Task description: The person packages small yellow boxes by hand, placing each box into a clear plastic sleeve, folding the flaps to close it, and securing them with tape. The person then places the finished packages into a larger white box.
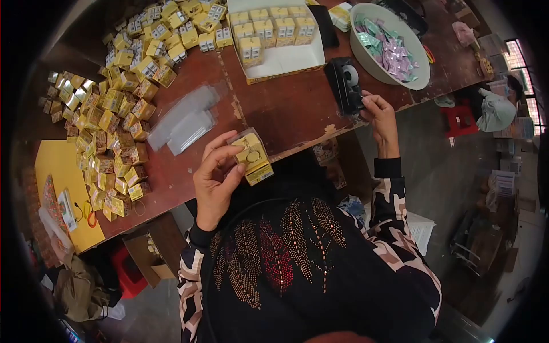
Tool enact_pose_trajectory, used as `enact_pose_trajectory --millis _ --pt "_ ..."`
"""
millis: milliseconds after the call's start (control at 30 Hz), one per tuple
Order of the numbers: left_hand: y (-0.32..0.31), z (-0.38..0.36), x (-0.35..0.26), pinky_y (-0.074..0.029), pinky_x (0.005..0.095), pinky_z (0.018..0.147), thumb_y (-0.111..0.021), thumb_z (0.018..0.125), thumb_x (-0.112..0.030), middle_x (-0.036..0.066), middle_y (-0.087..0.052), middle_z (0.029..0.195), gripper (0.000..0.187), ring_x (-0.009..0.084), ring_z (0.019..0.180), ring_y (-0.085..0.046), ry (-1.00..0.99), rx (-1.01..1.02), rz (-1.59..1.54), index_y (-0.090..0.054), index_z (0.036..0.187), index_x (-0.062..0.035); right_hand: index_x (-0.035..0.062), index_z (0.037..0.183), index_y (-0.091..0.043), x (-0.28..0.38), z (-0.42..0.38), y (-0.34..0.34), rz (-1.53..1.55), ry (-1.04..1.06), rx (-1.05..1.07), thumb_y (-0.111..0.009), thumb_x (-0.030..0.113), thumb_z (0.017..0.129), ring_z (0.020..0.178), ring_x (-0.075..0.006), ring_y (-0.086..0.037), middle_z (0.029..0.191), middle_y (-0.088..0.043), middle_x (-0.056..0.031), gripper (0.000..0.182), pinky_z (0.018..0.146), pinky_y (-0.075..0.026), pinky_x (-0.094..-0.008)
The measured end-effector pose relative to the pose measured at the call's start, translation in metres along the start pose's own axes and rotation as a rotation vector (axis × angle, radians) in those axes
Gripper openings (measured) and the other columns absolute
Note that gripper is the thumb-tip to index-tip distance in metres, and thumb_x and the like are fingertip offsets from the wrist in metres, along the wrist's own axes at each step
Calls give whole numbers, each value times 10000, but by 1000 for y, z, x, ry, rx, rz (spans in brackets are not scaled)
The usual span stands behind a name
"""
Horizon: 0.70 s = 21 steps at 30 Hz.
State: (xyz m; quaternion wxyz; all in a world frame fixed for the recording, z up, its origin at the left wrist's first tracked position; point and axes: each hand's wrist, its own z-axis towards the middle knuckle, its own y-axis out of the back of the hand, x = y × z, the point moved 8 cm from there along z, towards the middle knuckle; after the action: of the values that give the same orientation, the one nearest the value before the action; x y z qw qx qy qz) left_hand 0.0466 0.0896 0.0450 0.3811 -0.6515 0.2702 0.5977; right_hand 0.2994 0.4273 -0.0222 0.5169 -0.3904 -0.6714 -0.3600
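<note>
My left hand (216, 174) holds a small yellow box (253, 157) with a metal ring on its face, pinched between thumb and fingers in front of my body, by the table edge. At the near end of a black tape dispenser (345, 86), my right hand (382, 117) has its thumb and index finger pressed together. Whatever lies between those fingertips is too small to make out. Clear plastic sleeves (191, 123) lie on the table left of the held box. An open white carton (280, 60) holds rows of similar yellow boxes.
Many yellow boxes (123, 114) are piled across the left of the table (274, 106). A white bowl (426, 71) of green and purple packets stands at the right. Red stools (459, 120) are on the floor, and another person (497, 108) is at the far right.
</note>
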Motion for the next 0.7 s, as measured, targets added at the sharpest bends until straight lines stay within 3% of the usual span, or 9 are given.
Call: enact_pose_trajectory --millis 67,167,267,500,567,600,667,700 --pt "0 1 3 -505 307 957 -644 899 46 116 -460 1430 274 166 1160 -580 4 -4 -15 -652 1166 -14 28 891 -674 -2 -11 -3 290 -20 -3 -657 148 949 1003 -115 -619 1347 -572 -103 135 801 -533 -262" --pt "-3 3 8 -504 312 960 -642 900 47 118 -458 1430 278 176 1165 -583 24 9 -51 -649 1171 -13 0 917 -664 -4 -19 4 402 128 34 -646 114 957 1074 -150 -617 1391 -535 -134 122 908 -542 -309" --pt "-8 6 10 -503 318 963 -642 899 48 121 -451 1434 286 189 1178 -583 28 27 -69 -645 1179 -13 -29 908 -653 -22 -27 0 331 131 13 -647 67 948 1098 -166 -610 1399 -523 -149 105 940 -534 -318" --pt "-15 11 4 -503 330 976 -629 903 62 132 -439 1437 310 215 1200 -580 19 51 -183 -611 1206 -2 -28 928 -655 -38 -27 2 233 259 -96 -655 58 942 1022 -152 -621 1360 -548 -136 86 926 -539 -299" --pt "-16 13 2 -504 330 977 -624 904 66 132 -434 1439 310 217 1201 -579 31 49 -225 -608 1207 0 -10 935 -653 -42 -27 7 144 317 -130 -661 61 943 937 -128 -625 1302 -593 -125 72 852 -542 -271" --pt "-17 13 -1 -506 326 975 -622 905 68 131 -430 1442 303 216 1201 -579 1 61 -220 -608 1201 1 -10 935 -653 -32 -30 2 148 318 -109 -661 61 943 937 -128 -625 1302 -593 -125 72 852 -542 -271" --pt "-13 14 -3 -507 321 972 -619 906 70 130 -426 1444 296 215 1200 -580 -33 28 -197 -608 1194 2 -3 928 -634 27 -59 -6 -136 511 -279 -642 61 958 927 -116 -611 1169 -645 -102 71 817 -539 -272" --pt "-12 15 -9 -508 317 969 -614 904 78 129 -425 1442 297 208 1191 -582 -126 25 -129 -607 1190 0 -2 946 -636 46 -70 -18 -140 556 -249 -640 62 959 889 -109 -614 1091 -660 -89 66 781 -531 -268"
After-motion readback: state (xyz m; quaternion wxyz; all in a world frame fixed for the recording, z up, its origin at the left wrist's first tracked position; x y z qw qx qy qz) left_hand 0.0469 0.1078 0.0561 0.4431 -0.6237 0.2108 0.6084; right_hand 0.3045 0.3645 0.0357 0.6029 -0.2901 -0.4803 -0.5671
